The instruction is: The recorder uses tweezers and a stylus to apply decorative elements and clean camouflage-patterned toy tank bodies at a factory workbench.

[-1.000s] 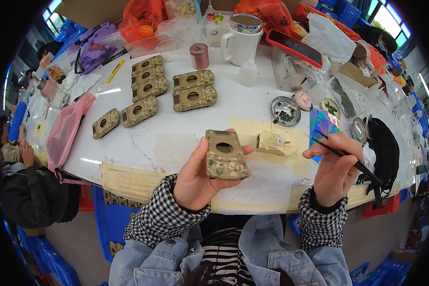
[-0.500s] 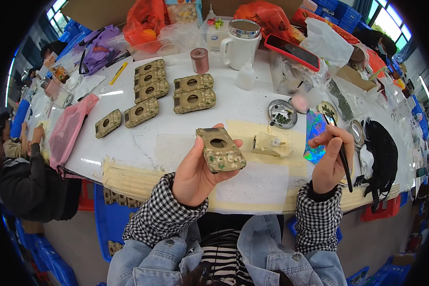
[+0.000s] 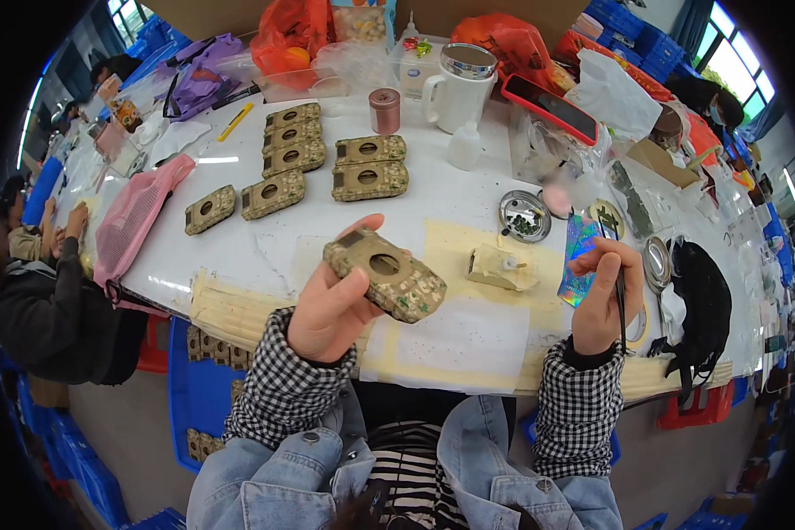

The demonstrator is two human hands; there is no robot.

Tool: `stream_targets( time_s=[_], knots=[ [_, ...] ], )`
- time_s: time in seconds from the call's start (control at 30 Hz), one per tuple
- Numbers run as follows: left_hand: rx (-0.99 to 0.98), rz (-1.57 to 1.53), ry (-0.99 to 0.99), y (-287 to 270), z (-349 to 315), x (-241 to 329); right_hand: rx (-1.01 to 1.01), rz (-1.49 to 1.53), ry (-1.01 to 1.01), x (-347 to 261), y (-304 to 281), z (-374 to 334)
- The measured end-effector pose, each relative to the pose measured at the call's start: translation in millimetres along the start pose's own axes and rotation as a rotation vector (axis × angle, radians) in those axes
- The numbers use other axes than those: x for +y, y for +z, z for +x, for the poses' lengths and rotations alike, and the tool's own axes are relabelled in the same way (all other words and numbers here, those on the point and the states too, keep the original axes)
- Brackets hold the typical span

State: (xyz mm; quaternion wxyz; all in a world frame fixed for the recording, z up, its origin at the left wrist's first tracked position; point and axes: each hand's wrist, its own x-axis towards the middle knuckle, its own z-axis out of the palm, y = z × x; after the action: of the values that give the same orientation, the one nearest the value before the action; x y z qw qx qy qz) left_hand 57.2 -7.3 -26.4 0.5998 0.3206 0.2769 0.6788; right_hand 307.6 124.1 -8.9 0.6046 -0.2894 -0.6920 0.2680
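Shifting leftward and turning camouflage shell (image 3: 404,281) in left hand (image 3: 321,311), gripping its sides, probably feeling light, stiff; holding tweezers (image 3: 623,314) in right hand (image 3: 602,296).

Both hands (image 3: 320,311) are bare. Over the forearms, at half past seven and four o'clock, sit black-and-white gingham oversleeves (image 3: 579,406), small-checked, loose and gathered into puckers near the wrists. A plain black inner cuff (image 3: 594,359) shows above the check at four o'clock. Beneath, from seven round to five o'clock, spreads a light blue denim jacket (image 3: 283,496), worn open, with stitched seams, flaps and round metal buttons (image 3: 310,436). At six o'clock a black-and-white striped top (image 3: 406,468) fills the gap, its bands wavy. Dark strands low down there may be hair; the shadow makes them hard to read.
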Motion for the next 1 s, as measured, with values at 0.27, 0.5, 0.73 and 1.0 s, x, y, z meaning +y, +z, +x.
stream_targets(
  time_s=[0.27,0.5,0.73,1.0],
  knots=[
    [0.441,0.717,0.149,-87.3,-49.3,66.3,0.006,-0.048,-0.045,-3.4,-1.0,-4.6],
    [0.375,1.089,0.03,-114.2,-53.4,83.6,-0.024,-0.058,-0.049,0.7,0.2,-4.4],
    [0.12,1.684,0.153,-100.7,-8.5,82.1,-0.016,-0.042,-0.025,4.3,1.0,-2.7],
    [0.812,1.353,0.651,-157.7,-14.2,91.8,0.057,-0.04,-0.029,-0.6,0.6,-4.1]
  ],
)
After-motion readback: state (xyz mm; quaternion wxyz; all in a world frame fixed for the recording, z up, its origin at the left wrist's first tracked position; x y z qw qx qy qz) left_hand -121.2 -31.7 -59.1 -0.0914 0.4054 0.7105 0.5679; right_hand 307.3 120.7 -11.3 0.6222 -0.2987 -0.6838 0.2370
